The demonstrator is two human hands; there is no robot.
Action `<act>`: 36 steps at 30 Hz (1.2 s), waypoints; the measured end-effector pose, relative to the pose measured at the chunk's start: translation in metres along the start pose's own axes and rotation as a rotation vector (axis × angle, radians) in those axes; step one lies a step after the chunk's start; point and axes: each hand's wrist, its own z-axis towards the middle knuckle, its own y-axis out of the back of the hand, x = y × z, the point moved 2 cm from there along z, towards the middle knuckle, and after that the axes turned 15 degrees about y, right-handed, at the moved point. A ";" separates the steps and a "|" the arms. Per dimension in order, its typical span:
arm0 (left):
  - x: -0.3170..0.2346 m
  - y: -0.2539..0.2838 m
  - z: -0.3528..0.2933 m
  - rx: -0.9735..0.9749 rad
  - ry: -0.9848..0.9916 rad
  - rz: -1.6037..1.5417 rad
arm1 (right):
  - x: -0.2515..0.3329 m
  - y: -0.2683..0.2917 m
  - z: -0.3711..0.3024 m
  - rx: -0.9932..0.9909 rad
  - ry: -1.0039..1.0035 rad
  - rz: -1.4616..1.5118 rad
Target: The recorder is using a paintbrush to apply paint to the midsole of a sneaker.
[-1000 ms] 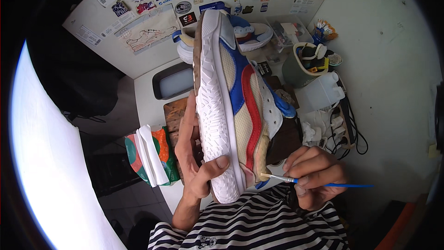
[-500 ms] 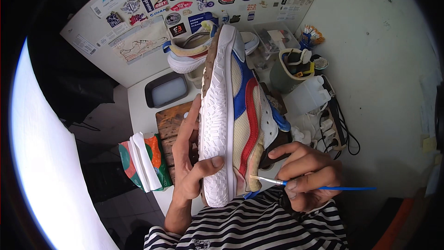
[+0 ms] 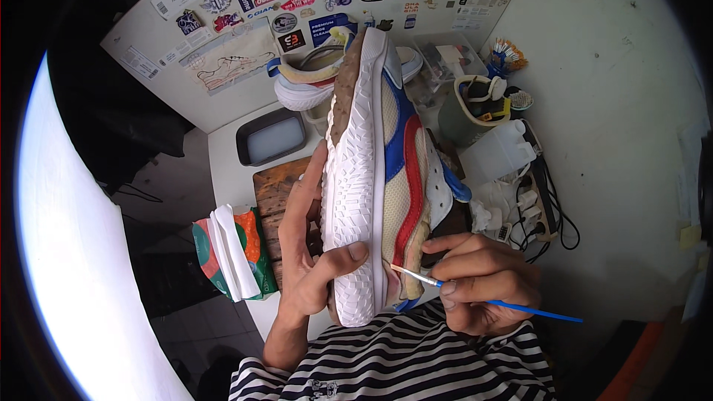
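Observation:
A sneaker with a white textured sole and cream, blue and red upper stands on end before me, its heel down. My left hand grips it around the sole, thumb across the near side and fingers behind. In my right hand is a thin blue paintbrush, pinched near its metal collar. The brush tip touches or nearly touches the upper by the heel, just beside the lower end of the red stripe. Behind stands a second sneaker, partly hidden by the first.
Left of the sneaker are a tissue pack, a wooden board and a dark tray of cloudy liquid. At right are a green bin of tools, a brush holder, a translucent jug and a power strip with cables.
The brush tip has moved left and slightly up, from the cream heel edge to beside the red stripe. The brush handle now slopes more. The view has shifted a little.

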 end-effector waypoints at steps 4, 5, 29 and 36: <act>0.000 0.000 -0.001 0.003 0.012 -0.006 | 0.002 0.001 0.005 0.045 -0.016 -0.027; 0.000 -0.001 -0.001 0.006 0.005 -0.006 | 0.003 0.001 0.005 0.065 -0.024 -0.034; 0.001 -0.003 -0.003 -0.028 0.009 -0.006 | 0.011 0.006 0.007 0.246 -0.124 -0.062; 0.002 -0.001 -0.004 -0.025 0.022 0.003 | 0.006 0.000 0.008 0.176 -0.026 -0.120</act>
